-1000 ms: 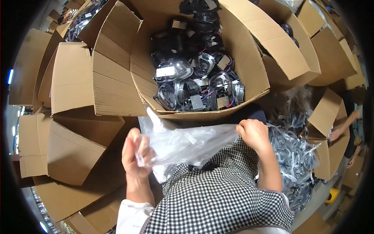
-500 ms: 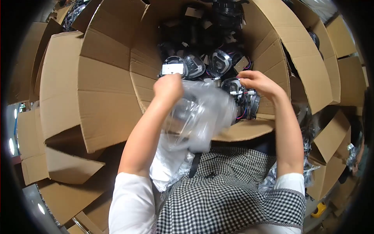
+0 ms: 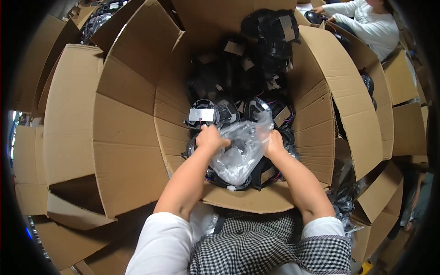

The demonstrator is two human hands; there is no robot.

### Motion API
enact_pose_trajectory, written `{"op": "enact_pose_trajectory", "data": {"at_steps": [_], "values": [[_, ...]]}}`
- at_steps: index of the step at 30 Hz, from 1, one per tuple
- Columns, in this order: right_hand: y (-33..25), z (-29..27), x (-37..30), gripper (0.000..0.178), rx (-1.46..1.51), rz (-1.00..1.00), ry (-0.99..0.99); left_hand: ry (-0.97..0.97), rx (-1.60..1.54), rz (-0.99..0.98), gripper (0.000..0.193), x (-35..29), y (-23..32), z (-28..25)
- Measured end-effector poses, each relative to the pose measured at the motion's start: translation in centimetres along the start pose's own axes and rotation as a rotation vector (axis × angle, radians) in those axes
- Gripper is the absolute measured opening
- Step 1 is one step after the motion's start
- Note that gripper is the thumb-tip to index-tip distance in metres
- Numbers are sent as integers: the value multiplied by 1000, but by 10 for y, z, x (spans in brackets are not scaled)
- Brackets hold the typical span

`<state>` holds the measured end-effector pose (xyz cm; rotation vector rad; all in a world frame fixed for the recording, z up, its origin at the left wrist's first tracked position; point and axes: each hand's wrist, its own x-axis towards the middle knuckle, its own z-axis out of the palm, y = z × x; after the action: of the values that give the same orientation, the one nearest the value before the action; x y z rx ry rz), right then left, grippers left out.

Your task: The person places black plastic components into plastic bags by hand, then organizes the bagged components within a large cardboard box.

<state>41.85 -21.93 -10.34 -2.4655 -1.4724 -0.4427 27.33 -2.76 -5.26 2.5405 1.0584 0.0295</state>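
Observation:
Inside a large cardboard box, a crumpled clear plastic bag [image 3: 238, 158] is stretched between my hands, over several round black devices with clear parts and wires. My left hand [image 3: 211, 139] is closed at the bag's left edge, thumb pointing inward. Just beyond it lies a black device with a pale metal plate [image 3: 201, 114]. Closed on the bag's upper right side is my right hand [image 3: 273, 142], its fingertips partly hidden by the plastic. Whether the bag contains anything I cannot make out.
The tall cardboard box [image 3: 128, 110] has its flaps folded outward. More black devices [image 3: 275, 46] pile up toward its far wall. Other open boxes [image 3: 405, 128] stand on both sides. At the upper right another person [image 3: 371, 25] in a white top handles a black device.
The bag has moved from over my lap forward into the box, with my left hand. My right hand has come inward and gripped it. The view has shifted, and another person now shows.

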Motion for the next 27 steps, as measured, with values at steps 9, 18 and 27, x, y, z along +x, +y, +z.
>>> {"op": "enact_pose_trajectory", "data": {"at_steps": [9,18,27], "values": [[-65,-212,-16,53,343,-437,106,196,-840,592,57,-71,-10,-73],[-78,-128,-129,127,1886,424,-159,378,-326,740,50,-58,-32,-21],[-98,-145,-128,102,2090,198,231,402,-43,535,38,-4,-14,-80]]}}
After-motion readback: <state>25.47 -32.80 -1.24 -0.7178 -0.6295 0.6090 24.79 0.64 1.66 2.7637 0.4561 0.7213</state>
